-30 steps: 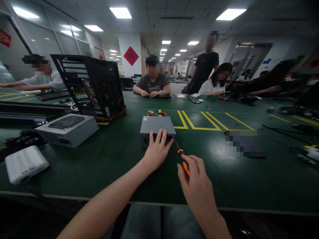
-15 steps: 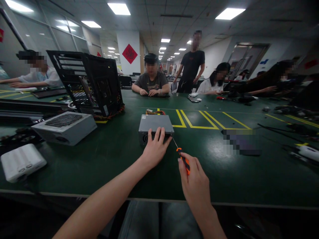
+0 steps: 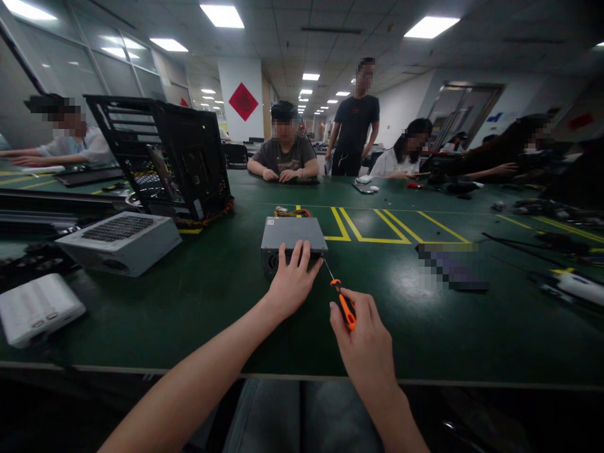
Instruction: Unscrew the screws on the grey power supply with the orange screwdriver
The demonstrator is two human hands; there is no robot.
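A grey computer power supply (image 3: 293, 231) sits on the green table in front of me, its fan side partly hidden by my fingers. My left hand (image 3: 292, 280) rests against its near side, fingers spread over the top edge and one digit reaching its near right corner. In my right hand (image 3: 365, 336) is a screwdriver (image 3: 346, 308) with an orange and black handle. Its thin shaft points up and left to that corner, the tip at or very near it; exact contact is too small to tell. My right thumb stands a little off the handle.
An open black computer case (image 3: 165, 157) stands at the back left. Nearer are a second power supply (image 3: 123, 242) and a white box-shaped device (image 3: 40, 308). A blurred-out flat object (image 3: 453, 267) and cables lie to the right. A person (image 3: 283, 151) sits opposite.
The screwdriver handle has turned, showing more orange, and my right thumb has come away from it. The view has shifted slightly; my left hand keeps its place on the power supply.
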